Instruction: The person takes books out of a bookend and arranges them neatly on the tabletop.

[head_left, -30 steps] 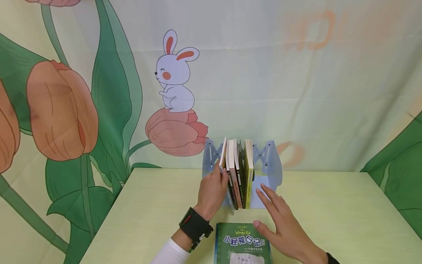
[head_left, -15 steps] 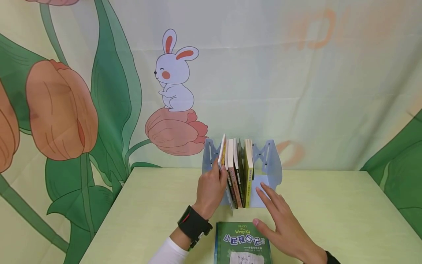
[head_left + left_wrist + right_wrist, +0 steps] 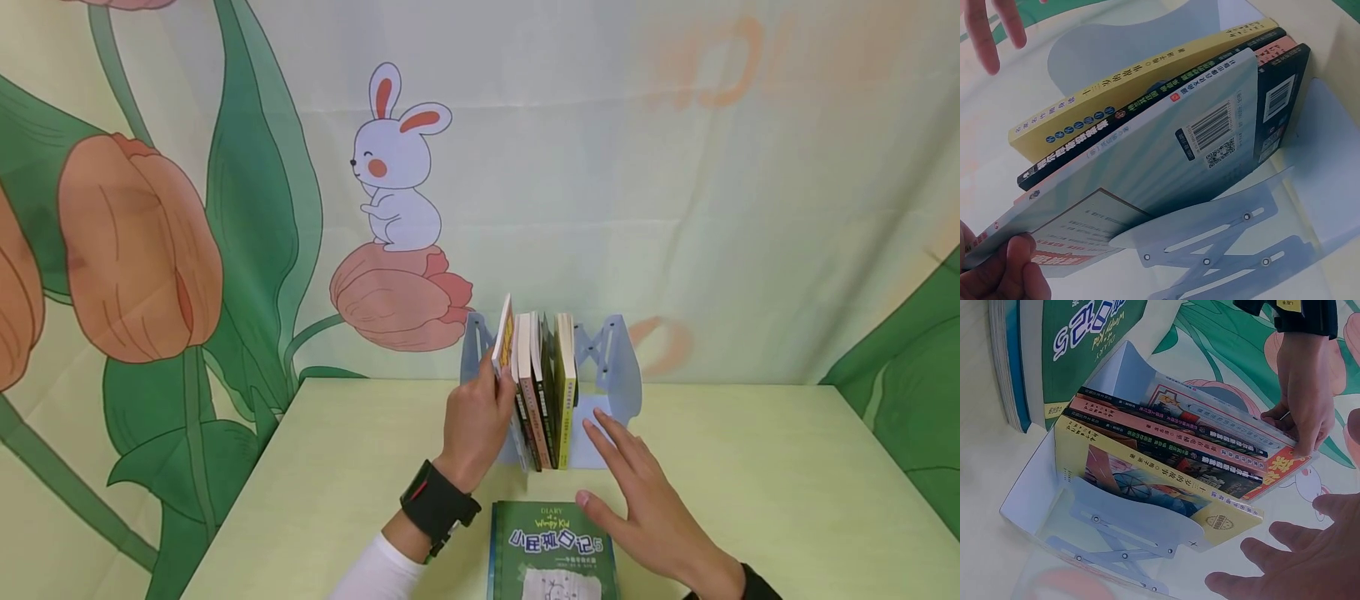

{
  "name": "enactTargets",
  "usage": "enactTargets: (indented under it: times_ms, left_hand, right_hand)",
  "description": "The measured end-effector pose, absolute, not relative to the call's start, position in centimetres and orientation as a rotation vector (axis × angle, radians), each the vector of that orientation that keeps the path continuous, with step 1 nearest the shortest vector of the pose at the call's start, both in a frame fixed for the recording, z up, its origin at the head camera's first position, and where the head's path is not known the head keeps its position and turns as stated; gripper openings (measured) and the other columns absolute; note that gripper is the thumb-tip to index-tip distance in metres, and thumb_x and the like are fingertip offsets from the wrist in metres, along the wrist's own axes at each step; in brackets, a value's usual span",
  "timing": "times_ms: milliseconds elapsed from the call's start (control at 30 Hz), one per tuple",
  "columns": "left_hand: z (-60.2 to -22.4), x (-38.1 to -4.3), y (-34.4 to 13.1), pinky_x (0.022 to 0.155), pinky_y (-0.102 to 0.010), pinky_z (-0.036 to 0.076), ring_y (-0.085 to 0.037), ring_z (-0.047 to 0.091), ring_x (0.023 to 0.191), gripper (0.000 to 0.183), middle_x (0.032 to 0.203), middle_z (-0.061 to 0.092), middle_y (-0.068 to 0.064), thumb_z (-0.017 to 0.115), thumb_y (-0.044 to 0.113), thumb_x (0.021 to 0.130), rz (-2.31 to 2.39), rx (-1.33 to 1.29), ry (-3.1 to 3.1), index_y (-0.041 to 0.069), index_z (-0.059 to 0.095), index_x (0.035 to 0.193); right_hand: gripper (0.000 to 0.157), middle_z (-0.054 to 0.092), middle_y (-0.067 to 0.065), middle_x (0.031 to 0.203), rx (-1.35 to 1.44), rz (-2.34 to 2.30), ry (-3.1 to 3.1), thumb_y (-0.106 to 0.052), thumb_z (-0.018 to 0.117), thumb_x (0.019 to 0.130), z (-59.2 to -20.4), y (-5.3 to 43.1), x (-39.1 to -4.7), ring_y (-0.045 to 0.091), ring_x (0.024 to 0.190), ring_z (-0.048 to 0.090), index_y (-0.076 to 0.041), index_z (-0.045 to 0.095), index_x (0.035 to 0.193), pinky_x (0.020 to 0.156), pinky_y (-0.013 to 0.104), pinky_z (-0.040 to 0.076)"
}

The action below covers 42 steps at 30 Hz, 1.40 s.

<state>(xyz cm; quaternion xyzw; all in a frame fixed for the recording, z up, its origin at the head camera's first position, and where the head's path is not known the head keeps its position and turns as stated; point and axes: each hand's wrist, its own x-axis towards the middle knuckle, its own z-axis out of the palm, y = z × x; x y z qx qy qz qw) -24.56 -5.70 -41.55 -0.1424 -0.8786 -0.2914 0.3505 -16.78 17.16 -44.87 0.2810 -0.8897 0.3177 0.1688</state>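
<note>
My left hand [image 3: 476, 427] pinches the upper end of a thin light-blue book [image 3: 1210, 156], the leftmost of a row standing in a blue expandable bookend [image 3: 624, 367]. This book stands higher than its neighbours and tilts a little; its barcoded back cover faces the left wrist camera. Beside it stand several books with black and pink spines, and at the right of the row a yellow book [image 3: 1141, 481]. My right hand [image 3: 647, 510] is held with fingers spread just right of the row, holding nothing.
A green book [image 3: 555, 546] lies face up on the table in front of the bookend, with a blue-edged book [image 3: 1013, 369] under it. Behind the table [image 3: 360, 467] hangs a cloth backdrop [image 3: 570, 192] printed with a rabbit and tulips.
My left hand has drawn the light-blue book slightly upward and to the left, so its top now rises above the others. My right hand has stayed nearly still.
</note>
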Motion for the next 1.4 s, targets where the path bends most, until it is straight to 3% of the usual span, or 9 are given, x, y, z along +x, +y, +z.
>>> enactTargets:
  times_ms: [267, 567, 767, 967, 1400]
  left_hand:
    - [-41.0, -24.7, -5.9, 0.042, -0.017, 0.028, -0.005, 0.037, 0.043, 0.032, 0.062, 0.055, -0.004, 0.046, 0.018, 0.103, -0.754, -0.379, -2.242, -0.003, 0.056, 0.126]
    - [-40.6, -24.9, -6.0, 0.041, -0.017, 0.025, -0.005, 0.033, 0.042, 0.028, 0.057, 0.049, -0.002, 0.046, 0.017, 0.103, -0.758, -0.385, -2.234, -0.002, 0.057, 0.120]
    - [-40.2, -24.8, -6.1, 0.041, -0.017, 0.026, -0.007, 0.036, 0.043, 0.029, 0.060, 0.053, -0.003, 0.046, 0.017, 0.102, -0.748, -0.369, -2.240, -0.003, 0.057, 0.122]
    - [-40.0, -24.7, -6.2, 0.042, -0.017, 0.026, -0.007, 0.037, 0.043, 0.032, 0.060, 0.053, -0.003, 0.046, 0.018, 0.102, -0.738, -0.353, -2.254, -0.003, 0.057, 0.124]
    - [-39.6, -24.6, -6.2, 0.042, -0.018, 0.024, -0.006, 0.033, 0.043, 0.031, 0.057, 0.048, -0.001, 0.047, 0.017, 0.102, -0.728, -0.374, -2.206, -0.004, 0.057, 0.123]
  right_hand:
    - [0.080, 0.019, -0.003, 0.164, 0.796, 0.906, -2.564, -0.033, 0.066, 0.092, -44.7, 17.3, -16.9, 0.029, 0.148, 0.027, -0.028, 0.021, 0.158, 0.116, 0.058, 0.019]
    - [0.079, 0.021, 0.000, 0.164, 0.798, 0.925, -2.545, -0.032, 0.066, 0.092, -44.5, 17.2, -17.0, 0.034, 0.146, 0.029, -0.028, 0.021, 0.158, 0.109, 0.067, 0.025]
    - [0.080, 0.020, 0.002, 0.164, 0.799, 0.919, -2.562, -0.032, 0.066, 0.092, -44.1, 17.3, -17.1, 0.032, 0.148, 0.027, -0.028, 0.021, 0.158, 0.113, 0.063, 0.021]
    - [0.080, 0.021, 0.002, 0.164, 0.794, 0.952, -2.540, -0.031, 0.066, 0.092, -43.8, 16.9, -17.2, 0.033, 0.148, 0.026, -0.028, 0.020, 0.158, 0.107, 0.066, 0.028]
    - [0.080, 0.020, 0.004, 0.165, 0.819, 0.967, -2.516, -0.029, 0.066, 0.092, -42.9, 16.1, -17.3, 0.032, 0.150, 0.023, -0.024, 0.021, 0.158, 0.107, 0.066, 0.029]
